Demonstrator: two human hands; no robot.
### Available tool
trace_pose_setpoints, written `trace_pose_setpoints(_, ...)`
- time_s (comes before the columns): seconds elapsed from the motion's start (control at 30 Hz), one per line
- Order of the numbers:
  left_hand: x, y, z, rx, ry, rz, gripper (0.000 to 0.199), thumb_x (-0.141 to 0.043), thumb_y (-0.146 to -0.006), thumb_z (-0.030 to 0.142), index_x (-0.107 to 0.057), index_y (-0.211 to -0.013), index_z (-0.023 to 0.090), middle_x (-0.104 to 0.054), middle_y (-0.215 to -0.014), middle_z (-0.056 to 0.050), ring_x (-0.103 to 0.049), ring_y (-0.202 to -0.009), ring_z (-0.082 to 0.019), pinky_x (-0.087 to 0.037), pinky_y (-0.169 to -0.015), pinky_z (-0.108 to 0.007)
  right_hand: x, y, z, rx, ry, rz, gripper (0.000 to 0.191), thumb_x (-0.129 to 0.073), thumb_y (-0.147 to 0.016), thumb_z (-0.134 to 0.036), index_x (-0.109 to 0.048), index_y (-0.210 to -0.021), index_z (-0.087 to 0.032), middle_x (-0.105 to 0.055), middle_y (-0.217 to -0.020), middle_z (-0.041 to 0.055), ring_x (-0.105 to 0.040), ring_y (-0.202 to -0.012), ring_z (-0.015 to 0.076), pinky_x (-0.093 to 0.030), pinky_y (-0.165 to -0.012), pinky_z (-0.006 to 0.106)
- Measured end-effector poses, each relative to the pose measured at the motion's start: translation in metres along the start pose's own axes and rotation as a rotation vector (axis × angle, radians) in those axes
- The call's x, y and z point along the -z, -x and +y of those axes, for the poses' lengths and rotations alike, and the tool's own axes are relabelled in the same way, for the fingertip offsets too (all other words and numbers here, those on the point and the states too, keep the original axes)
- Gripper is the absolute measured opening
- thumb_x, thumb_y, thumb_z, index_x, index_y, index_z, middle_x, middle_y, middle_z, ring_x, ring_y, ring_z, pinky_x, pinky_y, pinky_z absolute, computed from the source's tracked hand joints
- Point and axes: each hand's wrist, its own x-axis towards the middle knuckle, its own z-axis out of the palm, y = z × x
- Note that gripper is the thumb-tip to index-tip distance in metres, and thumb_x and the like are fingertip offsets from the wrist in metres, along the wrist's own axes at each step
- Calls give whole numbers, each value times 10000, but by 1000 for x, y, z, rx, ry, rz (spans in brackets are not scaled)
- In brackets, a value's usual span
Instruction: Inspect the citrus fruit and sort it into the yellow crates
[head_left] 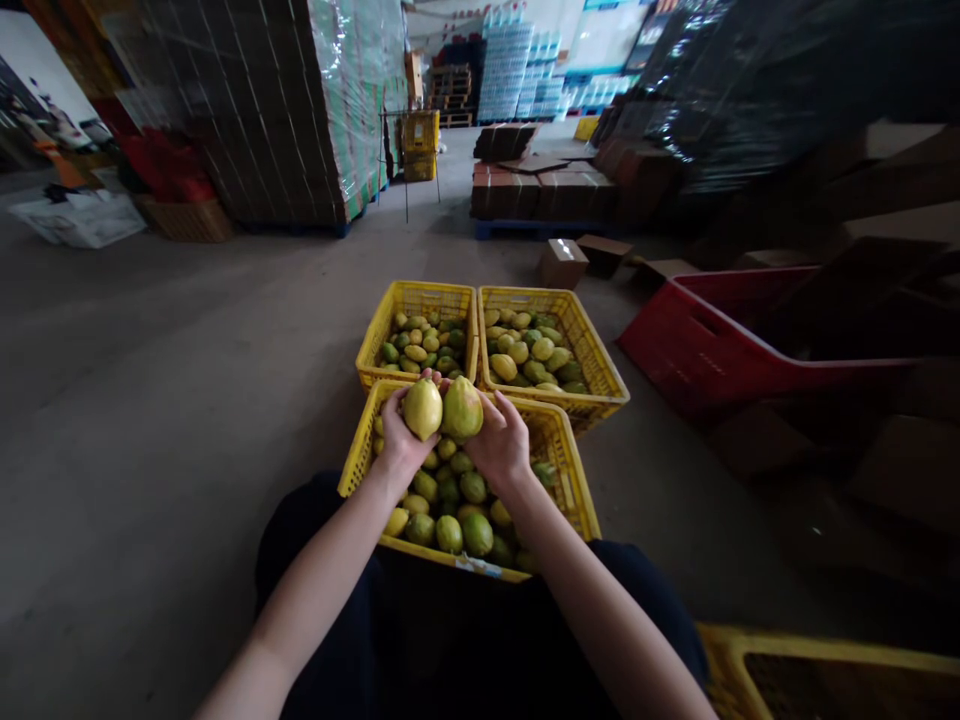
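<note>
My left hand (pixel 403 437) holds a yellow-green fruit (pixel 423 409), its fingers curled beneath it. Touching or nearly touching that one, a greener, larger fruit (pixel 462 408) rests in my right hand (pixel 504 440), which supports it from the right. Both hands are raised over the near yellow crate (pixel 576 480), where several green and yellow fruits (pixel 450 533) lie. Beyond it stand two more yellow crates, the left one (pixel 367 350) and the right one (pixel 600 365), both with similar fruits inside.
A red crate (pixel 675 340) stands at the right, with cardboard around it. Another yellow crate (pixel 735 670) is at the lower right. Farther off are a small carton (pixel 562 263), stacked cardboard (pixel 574 190) on a blue pallet and a wrapped pallet load (pixel 360 100).
</note>
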Motion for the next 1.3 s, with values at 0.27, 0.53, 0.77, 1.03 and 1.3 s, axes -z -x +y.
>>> trace_pose_setpoints(0.27, -3, 4, -2, 12, -33, -24, 345, -448, -813, 253, -680, -1056, 174, -751, -1018, -61, -675, -1066, -196, -536, -895, -281, 1, -4, 5, 103, -20, 66, 324, -621, -738, -487, -712, -939, -250, -753, -1052, 32, -634, -1143, 300, -503, -973, 448)
trace_pose_setpoints(0.53, -5, 10, -8, 10, -55, -6, 300, -521, -772, 278, -695, -1001, 192, -741, -1084, -61, -623, -1167, -214, -534, -918, -306, 0, -3, 15, 277, 119, 171, 392, -727, -694, -347, -687, -1074, -260, -736, -1088, 0, -639, -1095, 254, -473, -987, 389)
trace_pose_setpoints(0.77, -1, 10, -8, 31, -29, 5, 325, -530, -763, 258, -700, -1032, 192, -751, -1046, -53, -628, -1159, -193, -549, -838, -241, 6, -3, 23, 419, 324, 168, 402, -747, -744, -366, -681, -1131, -282, -703, -1176, 3, -620, -1121, 222, -441, -1039, 381)
trace_pose_setpoints(1.03, 3, 6, -11, 25, -2, -15, 304, -505, -839, 250, -693, -1075, 217, -753, -1020, -52, -676, -1055, -194, -558, -834, -280, -2, 3, 17, 508, 507, 219, 405, -755, -731, -376, -690, -1111, -255, -716, -1105, 30, -624, -1074, 253, -445, -1029, 421)
trace_pose_setpoints(1.3, 4, 6, -18, 57, -31, 70, 304, -548, -814, 254, -720, -1056, 195, -753, -939, -34, -707, -866, -181, -550, -709, -246, 5, 2, 24, 625, 778, 174, 402, -583, -879, -442, -634, -1242, -276, -617, -1292, 71, -517, -1252, 259, -322, -1139, 451)
